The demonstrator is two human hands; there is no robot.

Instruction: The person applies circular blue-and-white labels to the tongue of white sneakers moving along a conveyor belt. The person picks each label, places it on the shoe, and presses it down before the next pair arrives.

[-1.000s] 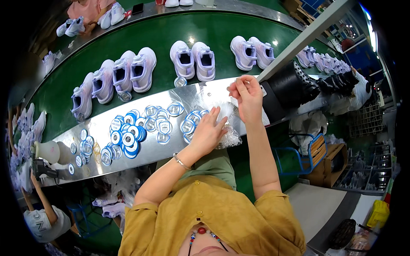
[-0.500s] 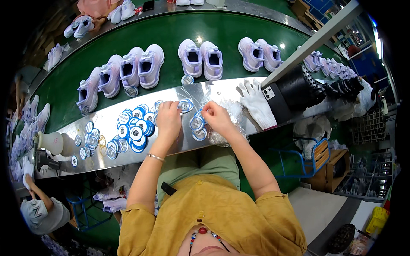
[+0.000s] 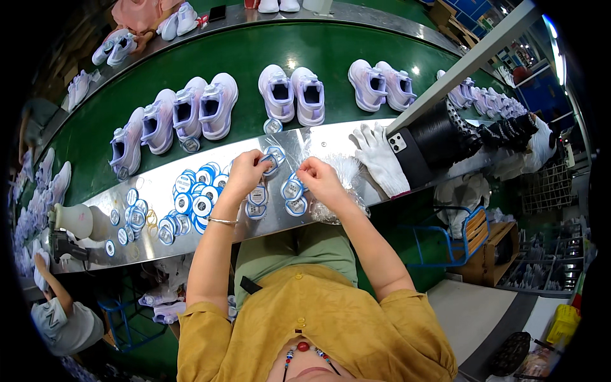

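Note:
My left hand (image 3: 247,173) is closed in a pinch on a round blue-and-white tag (image 3: 273,157) just above the metal bench. Several more round tags (image 3: 256,202) lie below that hand. To its right, my right hand (image 3: 323,179) is pinched too, its fingertips beside a small group of tags (image 3: 293,189); what they grip is too small to make out. A bundle of clear plastic strands (image 3: 347,169) spreads behind and beside the right hand. Left of my left hand lies a large pile of the same tags (image 3: 194,194).
Pale lilac sneakers (image 3: 309,95) stand on the green belt (image 3: 248,54) beyond the metal bench (image 3: 162,245). A white glove (image 3: 380,159) and a black phone (image 3: 407,149) lie at right, near a slanted post (image 3: 464,63). Yellowish rings (image 3: 152,223) sit at left.
My left hand has drawn back slightly left and down with the tag, uncovering tags below it. My right hand stays almost in place. The whole view has shifted a little.

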